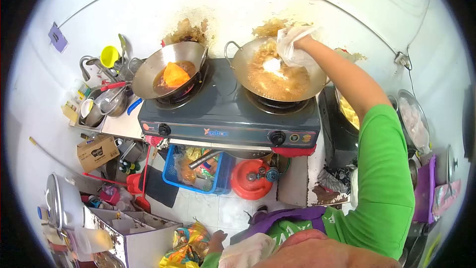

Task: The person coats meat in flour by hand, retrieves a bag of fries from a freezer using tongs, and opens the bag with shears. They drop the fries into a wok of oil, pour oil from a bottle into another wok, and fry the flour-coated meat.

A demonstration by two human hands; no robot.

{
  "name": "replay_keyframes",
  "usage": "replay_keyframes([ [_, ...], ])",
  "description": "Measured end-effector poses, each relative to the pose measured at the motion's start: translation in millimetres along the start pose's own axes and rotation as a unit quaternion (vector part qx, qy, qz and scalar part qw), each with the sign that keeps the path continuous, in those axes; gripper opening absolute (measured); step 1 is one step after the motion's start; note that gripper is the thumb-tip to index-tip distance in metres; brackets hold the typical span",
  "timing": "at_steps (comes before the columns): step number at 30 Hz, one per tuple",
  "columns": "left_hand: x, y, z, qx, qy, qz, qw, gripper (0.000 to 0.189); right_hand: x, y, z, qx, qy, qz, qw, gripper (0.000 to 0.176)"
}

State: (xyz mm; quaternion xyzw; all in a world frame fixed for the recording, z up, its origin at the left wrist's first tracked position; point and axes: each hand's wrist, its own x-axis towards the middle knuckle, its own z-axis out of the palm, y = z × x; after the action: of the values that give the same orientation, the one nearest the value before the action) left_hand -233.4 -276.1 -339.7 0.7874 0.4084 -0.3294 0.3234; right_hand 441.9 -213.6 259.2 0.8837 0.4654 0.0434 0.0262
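Observation:
My right hand [300, 42] reaches over the right wok [241, 62], closed on a clear plastic bag [293, 49] that covers most of its fingers. The bag hangs at the wok's far right side. Below it, a white mass [272, 65] lies in bubbling brown liquid [277, 84]. Low in the view, my left hand [216, 241] is held near my body, away from the stove; its fingers are too small and dark to make out. In the left wok [144, 72], an orange, roughly triangular piece [176, 74] sits in dark oil.
Both woks stand on a two-burner gas stove [218, 111]. Bowls and utensils [111, 100] crowd the left counter. Under the stove are a blue basket [171, 171] and a red gas cylinder [248, 186]. To the right, a container [348, 111] holds yellow food.

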Motion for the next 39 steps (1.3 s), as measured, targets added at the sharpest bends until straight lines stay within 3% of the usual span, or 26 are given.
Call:
replay_keyframes([
  [3,8,3,-9,0.025,-0.005,0.027,0.999,0.052,-3,46,-1,0.122,0.101,-0.008,0.987,0.061],
  [6,38,23,-28,0.022,0.027,0.065,0.997,0.051,-64,82,-30,0.13,0.132,-0.055,0.981,0.063],
  [8,56,40,-39,0.011,0.037,0.078,0.996,0.051,-130,102,-46,0.083,0.138,-0.034,0.986,0.058],
  [11,80,79,-62,0.057,0.046,0.116,0.99,0.05,-258,143,-28,0.411,0.153,-0.016,0.898,0.048],
  [13,120,75,-57,0.12,0.066,0.22,0.966,0.047,-334,171,-8,0.326,0.096,0.063,0.938,0.048],
  [14,106,93,-67,0.098,0.063,0.197,0.974,0.046,-363,182,-2,0.285,0.063,0.087,0.952,0.048],
  [16,79,129,-84,0.092,0.066,0.181,0.977,0.045,-421,209,44,0.308,-0.015,0.053,0.95,0.044],
  [17,84,133,-88,0.112,0.07,0.19,0.973,0.045,-452,227,79,0.24,-0.054,0.097,0.964,0.042],
  [18,112,115,-80,0.167,0.064,0.25,0.952,0.044,-483,233,113,0.183,-0.071,0.203,0.959,0.036],
  [19,93,132,-86,0.173,0.075,0.252,0.949,0.043,-499,231,120,0.113,-0.208,0.251,0.939,0.033],
  [20,88,146,-86,0.163,0.087,0.231,0.955,0.042,-514,245,165,0.026,-0.243,0.365,0.898,0.039],
  [21,78,151,-88,0.151,0.096,0.214,0.96,0.041,-555,278,229,0.04,-0.142,0.273,0.951,0.034],
  [22,82,146,-83,0.17,0.098,0.253,0.947,0.041,-595,310,292,0.035,-0.048,0.169,0.984,0.029],
  [23,98,135,-75,0.189,0.1,0.291,0.933,0.04,-600,313,306,0.035,-0.068,0.179,0.981,0.03],
  [27,50,170,-72,0.135,0.086,0.206,0.965,0.04,-614,308,350,0.031,-0.142,0.214,0.966,0.033],
  [28,48,166,-67,0.153,0.084,0.22,0.96,0.041,-617,306,353,0.029,-0.16,0.225,0.961,0.033],
  [29,35,176,-69,0.173,0.081,0.235,0.953,0.042,-615,302,345,0.044,-0.158,0.219,0.962,0.035],
  [30,19,183,-65,0.141,0.077,0.137,0.977,0.043,-613,300,335,0.059,-0.158,0.214,0.962,0.036],
  [34,1,178,-52,0.137,0.072,0.121,0.981,0.044,-604,312,341,0.006,-0.121,0.139,0.983,0.049],
  [35,-3,179,-49,0.136,0.075,0.121,0.98,0.044,-601,314,337,0.219,-0.122,0.188,0.95,0.049],
  [36,-7,179,-48,0.135,0.078,0.122,0.98,0.044,-599,319,332,0.42,-0.12,0.228,0.87,0.05],
  [38,-14,180,-44,0.124,0.079,0.112,0.983,0.043,-589,319,305,0.536,-0.146,0.252,0.792,0.051],
  [39,-15,182,-43,0.114,0.077,0.104,0.985,0.043,-583,316,292,0.468,-0.175,0.245,0.831,0.052],
])
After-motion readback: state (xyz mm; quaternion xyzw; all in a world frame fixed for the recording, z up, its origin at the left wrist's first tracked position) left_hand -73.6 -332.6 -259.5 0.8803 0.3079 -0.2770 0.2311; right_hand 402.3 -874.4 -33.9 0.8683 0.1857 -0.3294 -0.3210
